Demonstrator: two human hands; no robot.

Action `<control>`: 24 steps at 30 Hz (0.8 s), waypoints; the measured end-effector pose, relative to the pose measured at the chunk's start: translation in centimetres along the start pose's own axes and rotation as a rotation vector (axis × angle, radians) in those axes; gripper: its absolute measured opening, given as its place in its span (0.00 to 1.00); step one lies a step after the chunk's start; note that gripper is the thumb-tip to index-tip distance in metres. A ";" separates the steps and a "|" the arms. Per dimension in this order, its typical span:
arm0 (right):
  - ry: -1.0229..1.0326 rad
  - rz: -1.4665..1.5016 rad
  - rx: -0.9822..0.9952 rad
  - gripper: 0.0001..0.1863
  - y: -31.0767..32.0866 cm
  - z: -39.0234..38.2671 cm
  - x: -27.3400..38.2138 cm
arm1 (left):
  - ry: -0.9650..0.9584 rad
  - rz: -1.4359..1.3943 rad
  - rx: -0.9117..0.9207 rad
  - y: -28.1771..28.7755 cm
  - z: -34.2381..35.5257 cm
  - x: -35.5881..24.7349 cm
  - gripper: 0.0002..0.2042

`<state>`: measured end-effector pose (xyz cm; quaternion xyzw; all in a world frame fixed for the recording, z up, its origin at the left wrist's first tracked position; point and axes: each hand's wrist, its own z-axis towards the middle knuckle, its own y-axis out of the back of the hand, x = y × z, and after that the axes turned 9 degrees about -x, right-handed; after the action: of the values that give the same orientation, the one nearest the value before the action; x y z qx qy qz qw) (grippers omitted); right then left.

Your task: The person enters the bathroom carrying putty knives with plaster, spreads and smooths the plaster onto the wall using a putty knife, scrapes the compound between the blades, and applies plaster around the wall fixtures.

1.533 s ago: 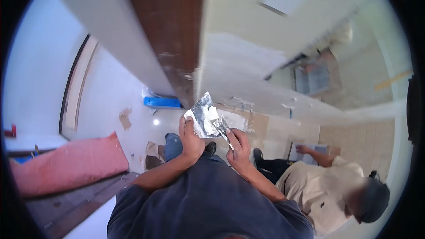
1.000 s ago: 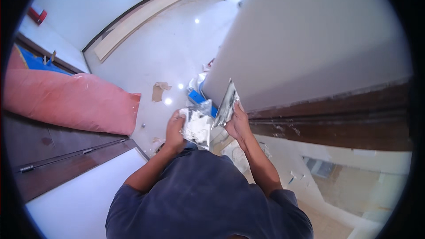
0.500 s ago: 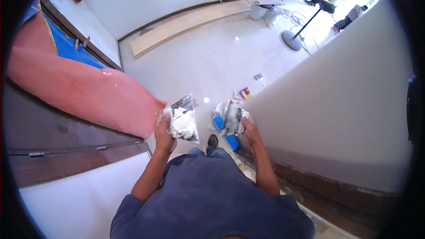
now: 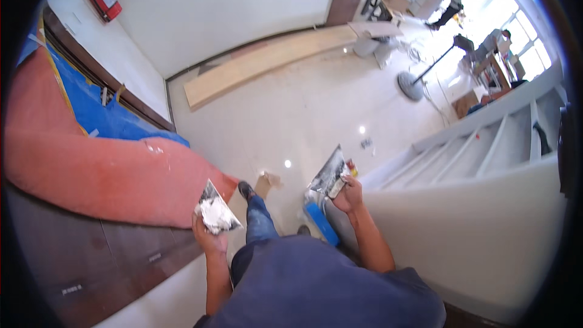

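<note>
Gripping the putty board [image 4: 215, 212] in my left hand [image 4: 208, 238], fingers wrapped beneath, and the trowel [image 4: 328, 175] in my right hand [image 4: 349, 194], I should keep the board level so the plaster stays put.

Plaster board [image 4: 215, 212]: sitting flat in the left grip, near left, carrying a white plaster lump.
Trowel [image 4: 328, 175]: tilting upward in the right grip, right of centre, its blade smeared grey-white.

Glossy pale floor [image 4: 291, 109], long wooden plank [image 4: 267, 61], cardboard scrap [image 4: 265, 183]
</note>
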<state>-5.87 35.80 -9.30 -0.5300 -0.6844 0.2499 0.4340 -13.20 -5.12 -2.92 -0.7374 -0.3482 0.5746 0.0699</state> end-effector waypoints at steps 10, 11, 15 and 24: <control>0.176 -1.200 -0.486 0.34 -9.9 18.0 0.9 | -0.192 0.287 0.024 -2.7 22.4 -10.3 0.17; 0.027 -1.059 -0.756 0.36 -5.7 19.4 1.4 | -0.190 0.313 0.067 -4.0 24.7 -10.8 0.18; -0.297 -2.089 -0.752 0.37 7.6 15.3 -2.1 | -0.178 0.227 0.177 -7.5 32.7 -11.6 0.20; -0.574 -1.477 -1.020 0.41 4.1 14.3 -10.1 | -0.266 0.551 0.107 -15.5 47.6 -10.9 0.21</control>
<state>-15.44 29.29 -23.03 -0.0060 -0.9546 -0.2975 0.0129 -63.61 -14.12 -2.16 -0.7177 -0.1106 0.6808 -0.0956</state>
